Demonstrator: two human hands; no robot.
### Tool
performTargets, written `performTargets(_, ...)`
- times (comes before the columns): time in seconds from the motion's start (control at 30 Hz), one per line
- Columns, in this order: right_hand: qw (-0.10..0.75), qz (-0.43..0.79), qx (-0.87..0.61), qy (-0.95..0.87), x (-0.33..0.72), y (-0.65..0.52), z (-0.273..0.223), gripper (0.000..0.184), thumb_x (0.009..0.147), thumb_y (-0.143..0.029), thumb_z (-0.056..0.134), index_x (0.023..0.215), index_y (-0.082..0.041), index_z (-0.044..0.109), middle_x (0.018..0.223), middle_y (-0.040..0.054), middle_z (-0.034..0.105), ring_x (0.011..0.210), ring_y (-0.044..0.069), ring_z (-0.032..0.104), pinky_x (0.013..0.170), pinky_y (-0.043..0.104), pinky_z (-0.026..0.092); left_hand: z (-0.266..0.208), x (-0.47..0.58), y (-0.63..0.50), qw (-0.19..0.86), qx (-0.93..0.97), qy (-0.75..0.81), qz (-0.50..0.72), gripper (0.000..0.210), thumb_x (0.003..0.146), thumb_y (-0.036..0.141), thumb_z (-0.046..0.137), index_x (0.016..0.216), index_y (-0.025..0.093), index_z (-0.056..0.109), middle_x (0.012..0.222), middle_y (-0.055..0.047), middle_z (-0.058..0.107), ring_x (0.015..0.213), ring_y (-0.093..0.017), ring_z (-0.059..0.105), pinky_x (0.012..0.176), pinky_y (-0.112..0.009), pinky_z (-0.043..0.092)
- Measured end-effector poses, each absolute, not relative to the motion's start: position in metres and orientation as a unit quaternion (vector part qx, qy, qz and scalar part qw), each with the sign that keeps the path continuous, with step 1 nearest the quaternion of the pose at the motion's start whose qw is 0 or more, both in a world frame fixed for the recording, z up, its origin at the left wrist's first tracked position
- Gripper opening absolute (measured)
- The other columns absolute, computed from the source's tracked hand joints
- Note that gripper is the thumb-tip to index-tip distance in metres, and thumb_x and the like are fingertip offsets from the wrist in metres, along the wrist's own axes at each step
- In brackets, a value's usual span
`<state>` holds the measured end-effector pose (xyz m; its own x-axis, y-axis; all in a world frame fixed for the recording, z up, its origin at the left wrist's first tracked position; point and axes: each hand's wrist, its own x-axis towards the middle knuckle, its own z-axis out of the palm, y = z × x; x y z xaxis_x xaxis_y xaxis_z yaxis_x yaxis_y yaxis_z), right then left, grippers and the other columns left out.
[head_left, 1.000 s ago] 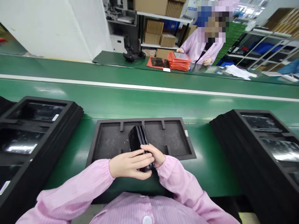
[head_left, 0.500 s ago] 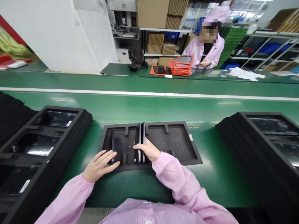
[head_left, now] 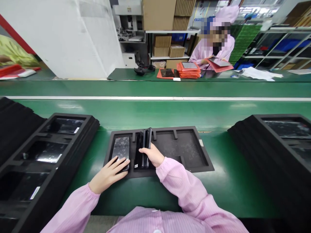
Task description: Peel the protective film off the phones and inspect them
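A black foam tray (head_left: 191,147) with moulded compartments lies across the green bench in front of me. In its left end a glossy dark screen panel (head_left: 121,147) lies flat. My left hand (head_left: 109,174) rests on the lower part of this panel, fingers outstretched and spread. My right hand (head_left: 154,155) grips several similar slim dark panels (head_left: 145,142) over the tray's middle, thumb on the near side. They stand on edge and fan apart, the leftmost black panel (head_left: 139,153) leaning left with a small white label at its lower corner. My right fingertips are hidden behind them.
Stacked black trays holding glossy panels stand on the left (head_left: 85,129) and right (head_left: 257,129). Beyond a white strip (head_left: 155,98), a co-worker in pink (head_left: 201,51) handles an orange-red sheet (head_left: 220,66) beside an orange-red stack (head_left: 188,72).
The panel by my left hand has gone from standing on edge to lying flat in the tray. The panels in my right hand have spread apart, the leftmost tipping left.
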<state>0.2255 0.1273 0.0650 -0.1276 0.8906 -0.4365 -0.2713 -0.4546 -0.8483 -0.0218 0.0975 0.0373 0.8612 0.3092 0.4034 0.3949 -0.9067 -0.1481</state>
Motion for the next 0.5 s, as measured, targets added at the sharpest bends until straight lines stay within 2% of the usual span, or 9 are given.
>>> performTargets(0.13, 0.408, 0.672, -0.517, -0.338, 0.230, 0.129, 0.068, 0.032, 0.065, -0.019, 0.065, 0.096, -0.019, 0.057, 0.090, 0.0013, 0.065, 0.088, 0.018, 0.062, 0.089, 0.035, 0.049, 0.029, -0.035, 0.093, 0.031, -0.932, -0.305, -0.195, 0.025, 0.088, 0.008, 0.049, 0.085, 0.023, 0.069, 0.130, -0.005, 0.068, 0.126, -0.024, 0.061, 0.118, -0.049, 0.037)
performTargets(0.27, 0.409, 0.608, -0.563, -0.382, 0.259, 0.125, 0.078, 0.037, 0.070, -0.023, 0.064, 0.106, -0.020, 0.057, 0.099, 0.0020, 0.067, 0.098, 0.020, 0.061, 0.096, 0.036, 0.046, 0.019, -0.036, 0.087, -0.067, -0.897, -0.392, -0.191, 0.020, 0.088, 0.021, 0.051, 0.097, 0.026, 0.069, 0.120, -0.005, 0.072, 0.115, -0.025, 0.067, 0.111, -0.052, 0.044)
performTargets(0.33, 0.398, 0.568, -0.595, -0.407, 0.282, 0.121, 0.083, 0.031, 0.068, -0.022, 0.063, 0.099, -0.020, 0.059, 0.097, 0.0017, 0.067, 0.098, 0.020, 0.060, 0.097, 0.035, 0.044, 0.015, -0.032, 0.088, -0.082, -0.869, -0.433, -0.226, 0.019, 0.091, 0.028, 0.051, 0.096, 0.025, 0.069, 0.121, -0.007, 0.071, 0.117, -0.027, 0.065, 0.110, -0.052, 0.045)
performTargets(0.4, 0.373, 0.546, -0.620, -0.423, 0.308, 0.116, 0.086, 0.016, 0.069, -0.021, 0.059, 0.085, -0.017, 0.060, 0.086, 0.0024, 0.067, 0.089, 0.021, 0.061, 0.088, 0.034, 0.047, 0.014, -0.028, 0.092, -0.082, -0.816, -0.507, -0.267, 0.028, 0.092, 0.038, 0.049, 0.101, 0.021, 0.069, 0.130, -0.013, 0.065, 0.125, -0.031, 0.060, 0.111, -0.053, 0.043)
performTargets(0.5, 0.341, 0.519, -0.649, -0.440, 0.337, 0.112, 0.087, 0.007, 0.072, -0.022, 0.054, 0.073, -0.016, 0.057, 0.071, 0.0028, 0.063, 0.074, 0.019, 0.060, 0.072, 0.030, 0.048, 0.016, -0.026, 0.098, -0.118, -0.707, -0.647, -0.260, 0.062, 0.091, 0.056, 0.043, 0.129, 0.010, 0.057, 0.138, -0.022, 0.055, 0.132, -0.039, 0.051, 0.112, -0.056, 0.041)
